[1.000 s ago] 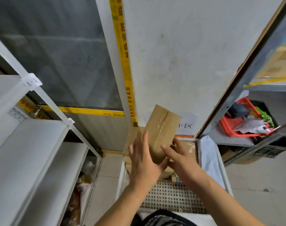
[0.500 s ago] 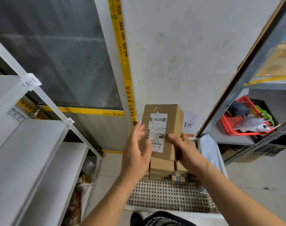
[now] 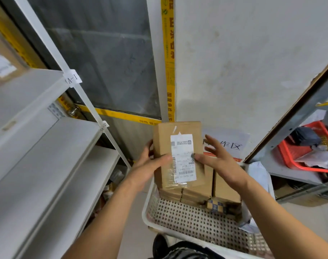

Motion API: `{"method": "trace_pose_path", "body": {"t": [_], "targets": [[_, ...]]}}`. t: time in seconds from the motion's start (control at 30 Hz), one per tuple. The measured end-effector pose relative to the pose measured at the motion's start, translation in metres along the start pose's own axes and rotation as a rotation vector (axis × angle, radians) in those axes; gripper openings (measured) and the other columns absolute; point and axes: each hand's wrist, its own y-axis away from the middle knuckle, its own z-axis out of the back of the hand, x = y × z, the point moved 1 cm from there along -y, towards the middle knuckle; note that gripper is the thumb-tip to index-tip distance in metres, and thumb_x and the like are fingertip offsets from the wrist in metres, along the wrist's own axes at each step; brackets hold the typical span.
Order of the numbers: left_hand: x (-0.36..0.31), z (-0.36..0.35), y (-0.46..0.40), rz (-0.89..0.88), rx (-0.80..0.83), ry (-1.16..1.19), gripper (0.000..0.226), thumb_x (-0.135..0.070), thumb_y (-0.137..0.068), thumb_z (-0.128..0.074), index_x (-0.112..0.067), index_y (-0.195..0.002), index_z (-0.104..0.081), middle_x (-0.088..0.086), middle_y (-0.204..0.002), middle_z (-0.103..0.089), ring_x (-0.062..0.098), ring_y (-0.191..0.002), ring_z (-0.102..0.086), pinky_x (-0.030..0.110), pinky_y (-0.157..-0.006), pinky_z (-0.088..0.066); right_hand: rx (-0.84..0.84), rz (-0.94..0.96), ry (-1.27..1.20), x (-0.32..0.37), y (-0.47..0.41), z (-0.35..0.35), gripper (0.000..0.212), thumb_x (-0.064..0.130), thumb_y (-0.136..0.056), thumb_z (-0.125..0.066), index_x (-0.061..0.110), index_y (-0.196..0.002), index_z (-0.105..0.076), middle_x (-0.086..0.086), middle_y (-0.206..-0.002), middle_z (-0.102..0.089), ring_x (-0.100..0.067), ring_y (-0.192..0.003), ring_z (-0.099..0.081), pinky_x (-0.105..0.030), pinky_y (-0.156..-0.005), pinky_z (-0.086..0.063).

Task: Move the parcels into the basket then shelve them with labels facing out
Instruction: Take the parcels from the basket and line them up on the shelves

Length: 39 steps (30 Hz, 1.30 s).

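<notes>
Cardboard parcel (image 3: 178, 156) is held upright above the basket (image 3: 197, 223) far edge, label facing the camera. Left hand (image 3: 150, 165) is wrapped round its left side; right hand (image 3: 221, 161) fingers straight, thumb touching. Shelf (image 3: 52, 165) lies left, nearer the left hand.

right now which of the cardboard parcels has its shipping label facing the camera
The held parcel, upright between the left hand and right hand. Its white barcode label shows; the parcels stacked in the basket show only plain cardboard.
</notes>
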Motion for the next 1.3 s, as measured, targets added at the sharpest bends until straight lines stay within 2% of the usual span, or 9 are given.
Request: {"method": "trace_pose_path", "body": {"t": [0.1, 0.2, 0.33, 0.47, 0.6, 0.73, 0.87, 1.17, 1.3], "targets": [[-0.024, 0.015, 0.006, -0.073, -0.032, -0.553, 0.115, -0.056, -0.064, -0.095, -0.055, -0.158, -0.028, -0.020, -0.146, -0.046, 0.010, -0.135, -0.051, 0.040, -0.114, -0.045, -0.055, 0.362, 0.463, 0.021, -0.010, -0.001, 0.120, 0.061, -0.072, -0.090, 0.039, -0.166, -0.018, 0.012, -0.171, -0.018, -0.014, -0.157, -0.022, -0.039, -0.124, -0.026], [-0.050, 0.010, 0.013, -0.140, 0.140, -0.904, 0.116, -0.047, -0.065, -0.097, -0.045, -0.161, -0.032, -0.015, -0.150, -0.035, 0.008, -0.137, -0.045, 0.028, -0.109, -0.041, 0.199, 0.474, 0.713, 0.047, -0.021, -0.011, 0.129, 0.068, -0.065, -0.088, 0.037, -0.168, -0.016, 0.008, -0.175, -0.012, -0.015, -0.159, -0.011, -0.043, -0.128, -0.019], [-0.068, 0.003, 0.020, -0.161, 0.240, -1.036, 0.111, -0.041, -0.066, -0.098, -0.036, -0.159, -0.038, -0.016, -0.153, -0.042, 0.006, -0.135, -0.045, 0.024, -0.108, -0.039, 0.522, 0.271, 0.746, 0.058, -0.031, -0.025, 0.134, 0.059, -0.064, -0.095, 0.036, -0.168, -0.014, 0.008, -0.164, -0.037, -0.012, -0.144, -0.038, -0.037, -0.125, -0.034], [-0.066, 0.011, 0.026, -0.256, -0.047, -1.121, 0.098, -0.055, -0.077, -0.087, -0.040, -0.160, -0.036, -0.010, -0.163, -0.038, 0.016, -0.150, -0.032, 0.041, -0.123, -0.029, 0.367, 0.186, 0.449, 0.040, -0.037, -0.027, 0.118, 0.049, -0.066, -0.098, 0.042, -0.162, -0.032, 0.007, -0.146, -0.057, -0.009, -0.127, -0.060, -0.033, -0.110, -0.051], [-0.032, 0.031, 0.049, -0.173, -0.517, -0.694, 0.093, -0.052, -0.092, -0.074, -0.030, -0.166, -0.022, -0.002, -0.171, -0.025, 0.019, -0.156, -0.023, 0.043, -0.125, -0.025, 0.156, 0.008, -0.114, 0.017, -0.036, -0.042, 0.072, 0.044, -0.078, -0.090, 0.041, -0.144, -0.059, -0.001, -0.131, -0.071, -0.019, -0.110, -0.074, -0.034, -0.087, -0.061], [0.013, 0.028, 0.093, 0.043, -0.498, -0.166, 0.062, -0.058, -0.095, -0.070, -0.055, -0.149, -0.040, -0.035, -0.138, -0.053, -0.009, -0.125, -0.057, 0.036, -0.117, -0.040, 0.224, -0.093, -0.409, 0.003, -0.030, -0.078, 0.061, 0.050, -0.090, -0.080, 0.033, -0.145, -0.059, -0.006, -0.139, -0.069, -0.032, -0.129, -0.065, -0.054, -0.100, -0.057], [0.030, 0.040, 0.131, -0.070, -0.528, 0.008, 0.051, -0.063, -0.095, -0.067, -0.062, -0.143, -0.049, -0.024, -0.139, -0.065, 0.009, -0.133, -0.060, 0.051, -0.115, -0.047, 0.358, -0.094, -0.435, 0.010, -0.011, -0.135, 0.051, 0.041, -0.102, -0.066, 0.026, -0.149, -0.054, -0.009, -0.140, -0.068, -0.034, -0.132, -0.062, -0.055, -0.110, -0.050], [0.038, 0.135, 0.229, -0.281, -0.722, -0.007, 0.048, -0.021, -0.109, -0.059, -0.034, -0.154, -0.049, -0.016, -0.135, -0.070, 0.005, -0.123, -0.066, 0.024, -0.093, -0.056, 0.510, 0.075, -0.052, 0.070, 0.032, -0.243, 0.066, 0.055, -0.089, -0.075, 0.037, -0.150, -0.057, 0.015, -0.128, -0.074, -0.004, -0.119, -0.070, -0.036, -0.112, -0.051], [0.044, 0.191, 0.283, -0.329, -0.808, -0.001, 0.052, -0.018, -0.108, -0.059, -0.030, -0.158, -0.046, -0.014, -0.140, -0.068, 0.008, -0.129, -0.064, 0.027, -0.104, -0.055, 0.549, 0.201, 0.047, 0.104, 0.060, -0.312, 0.059, 0.048, -0.095, -0.070, 0.041, -0.151, -0.052, 0.021, -0.129, -0.071, 0.014, -0.103, -0.068, -0.007, -0.081, -0.053]]}}
